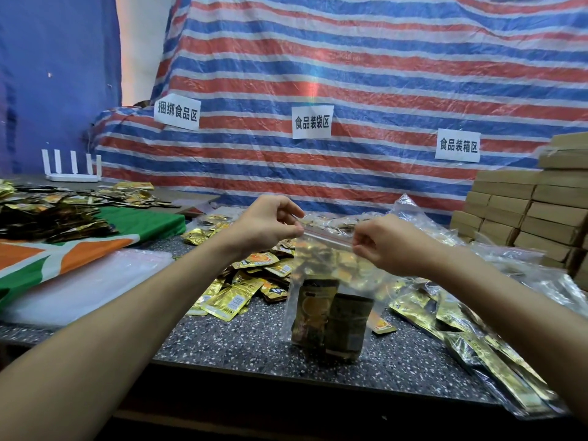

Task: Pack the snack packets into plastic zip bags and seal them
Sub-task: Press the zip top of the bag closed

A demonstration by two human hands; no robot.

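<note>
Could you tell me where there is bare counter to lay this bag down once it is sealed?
The bare speckled counter lies at the front, between the white sheet stack, the loose packet pile and the held zip bag. To the right, filled bags crowd the edge.

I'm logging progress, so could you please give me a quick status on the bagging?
Left hand and right hand pinch zip bag at its top corners. Snack packets inside. Nothing in the way.
</note>
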